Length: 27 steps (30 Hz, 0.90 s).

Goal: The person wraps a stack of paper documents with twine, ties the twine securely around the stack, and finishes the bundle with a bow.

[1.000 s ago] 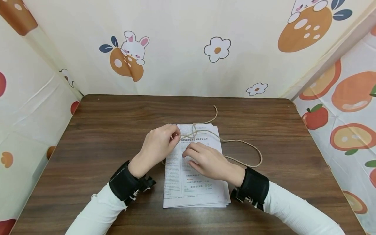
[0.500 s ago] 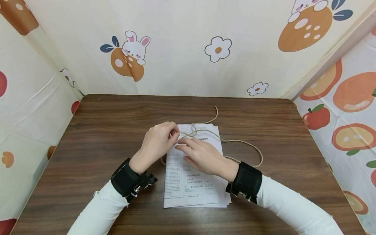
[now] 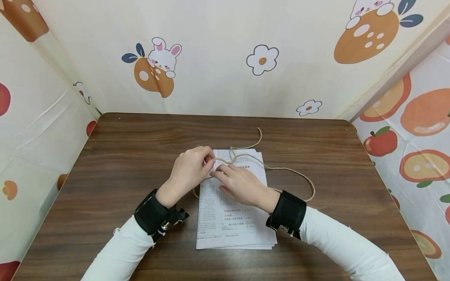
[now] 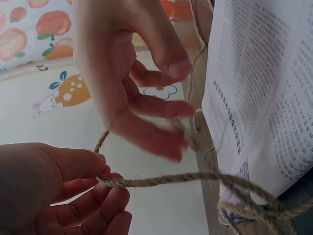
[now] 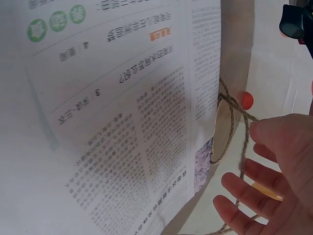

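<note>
A stack of folded newspapers [image 3: 233,230] lies on the table, with jute twine [image 3: 286,168] crossing its far part. My left hand [image 3: 191,166] is at the stack's far left edge. In the left wrist view its thumb and index finger pinch the twine [image 4: 146,181], which runs taut to a crossing over the papers. My right hand [image 3: 242,185] is over the newspapers, fingertips close to the left hand. Its fingers [image 5: 249,196] are apart and loosely bent in the right wrist view, with a strand passing behind them.
The brown wooden table [image 3: 140,132] ends at a pale patterned curtain [image 3: 211,78]. One loose twine end reaches beyond the stack's far edge, and a wide loop lies to the right. Both wrists wear black straps [image 3: 290,212].
My right hand has moved left and slightly away from me, toward the left hand. The left hand has hardly moved. A strand now shows left of the right fingertips, running down past the stack's left edge.
</note>
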Motion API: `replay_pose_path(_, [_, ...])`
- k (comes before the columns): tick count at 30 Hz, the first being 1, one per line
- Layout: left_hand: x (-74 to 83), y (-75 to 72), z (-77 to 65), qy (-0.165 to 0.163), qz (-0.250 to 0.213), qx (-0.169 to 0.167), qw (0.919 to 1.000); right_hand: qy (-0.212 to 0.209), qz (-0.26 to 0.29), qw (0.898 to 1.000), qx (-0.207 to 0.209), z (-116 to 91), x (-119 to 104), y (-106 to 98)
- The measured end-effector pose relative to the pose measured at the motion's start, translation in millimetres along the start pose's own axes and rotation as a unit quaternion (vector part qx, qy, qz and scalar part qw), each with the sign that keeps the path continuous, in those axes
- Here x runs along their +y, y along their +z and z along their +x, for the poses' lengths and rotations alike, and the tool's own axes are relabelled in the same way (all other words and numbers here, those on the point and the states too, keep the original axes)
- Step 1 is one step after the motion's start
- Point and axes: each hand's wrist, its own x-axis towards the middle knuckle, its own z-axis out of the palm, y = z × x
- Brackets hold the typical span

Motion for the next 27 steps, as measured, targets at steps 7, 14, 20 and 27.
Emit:
replay_pose_path(7, [-1.6,2.0,-0.4,-0.004,0.004,-0.014,0.9999,0.000,-0.008,1.000,0.006,-7,0,1])
replay_pose_path(14, [-6.3,2.5,-0.2,-0.012,0.004,-0.014,0.9998,-0.010,-0.010,1.000,0.025,-19,2,1])
replay_pose_path(20, [-11.4,2.3,0.7,-0.010,0.005,-0.009,0.9999,-0.017,-0.043,0.999,0.026,-31,4,-5])
replay_pose_path(27, [-14.7,3.7,1.1,-0.007,0.003,-0.019,0.9998,-0.037,-0.116,0.993,-0.003,-45,6,-7])
